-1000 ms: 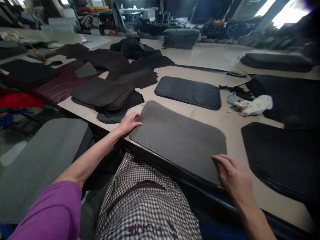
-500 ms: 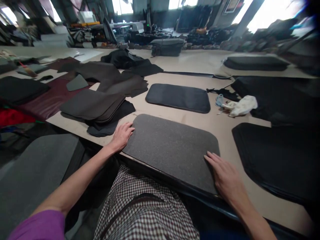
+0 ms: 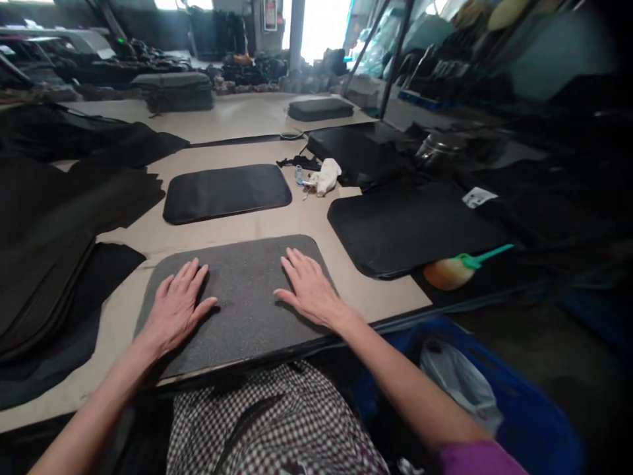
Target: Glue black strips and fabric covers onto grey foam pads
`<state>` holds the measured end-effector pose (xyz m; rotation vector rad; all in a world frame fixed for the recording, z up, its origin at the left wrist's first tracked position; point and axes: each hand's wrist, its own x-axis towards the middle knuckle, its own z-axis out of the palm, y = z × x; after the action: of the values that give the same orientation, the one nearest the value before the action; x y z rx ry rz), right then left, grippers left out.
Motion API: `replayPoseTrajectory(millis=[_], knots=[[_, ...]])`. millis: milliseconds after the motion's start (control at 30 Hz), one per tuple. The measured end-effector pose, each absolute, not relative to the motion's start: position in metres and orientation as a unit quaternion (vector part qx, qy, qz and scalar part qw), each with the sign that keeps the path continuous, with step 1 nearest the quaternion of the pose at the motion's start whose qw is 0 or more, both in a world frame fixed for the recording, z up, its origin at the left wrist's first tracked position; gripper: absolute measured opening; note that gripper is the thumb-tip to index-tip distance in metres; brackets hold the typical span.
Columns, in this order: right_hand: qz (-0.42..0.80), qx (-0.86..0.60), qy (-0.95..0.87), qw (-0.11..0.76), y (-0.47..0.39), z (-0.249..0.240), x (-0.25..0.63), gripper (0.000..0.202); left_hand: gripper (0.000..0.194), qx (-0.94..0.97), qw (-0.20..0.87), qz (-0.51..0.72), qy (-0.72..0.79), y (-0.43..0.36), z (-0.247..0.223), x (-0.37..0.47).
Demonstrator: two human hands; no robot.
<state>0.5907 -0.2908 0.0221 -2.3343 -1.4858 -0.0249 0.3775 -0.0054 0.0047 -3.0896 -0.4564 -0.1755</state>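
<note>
A grey rounded panel [image 3: 242,303] lies flat at the table's front edge. My left hand [image 3: 180,300] rests on its left part, fingers spread and holding nothing. On the right part of the same panel lies my right hand [image 3: 306,287], its fingers also apart and nothing in its grasp. Behind the panel is a smaller black padded panel [image 3: 227,191]. To the right of my right hand sits a larger black panel stack [image 3: 405,227].
Dark cut sheets [image 3: 44,264] are piled on the left. A white cloth bundle [image 3: 328,177] lies further back. An orange-brown object with a green handle [image 3: 450,274] is at the right edge, above a blue bin [image 3: 534,415].
The view has turned to the right. Both hands have moved from the panel's side edges inward onto its top surface, closer together.
</note>
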Motion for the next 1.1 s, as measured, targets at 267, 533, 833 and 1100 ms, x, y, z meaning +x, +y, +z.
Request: replayPoseTrajectory(millis=[267, 533, 833, 1100], knots=[[-0.023, -0.792, -0.582, 0.184, -0.224, 0.013, 0.555, 0.079, 0.073, -0.99, 0.037, -0.061, -0.123, -0.008, -0.009, 0.383], [-0.036, -0.847, -0.501, 0.173, -0.238, -0.005, 0.595, 0.07, 0.076, -0.99, 0.061, -0.059, -0.114, -0.003, -0.016, 0.382], [-0.023, -0.903, -0.401, 0.15, -0.273, -0.005, 0.623, 0.078, 0.074, -0.99, 0.052, -0.052, -0.123, -0.004, -0.013, 0.383], [-0.068, -0.872, -0.414, 0.253, -0.335, -0.001, 0.605, 0.054, 0.075, -0.985, 0.07, -0.022, -0.157, -0.01, -0.009, 0.382]])
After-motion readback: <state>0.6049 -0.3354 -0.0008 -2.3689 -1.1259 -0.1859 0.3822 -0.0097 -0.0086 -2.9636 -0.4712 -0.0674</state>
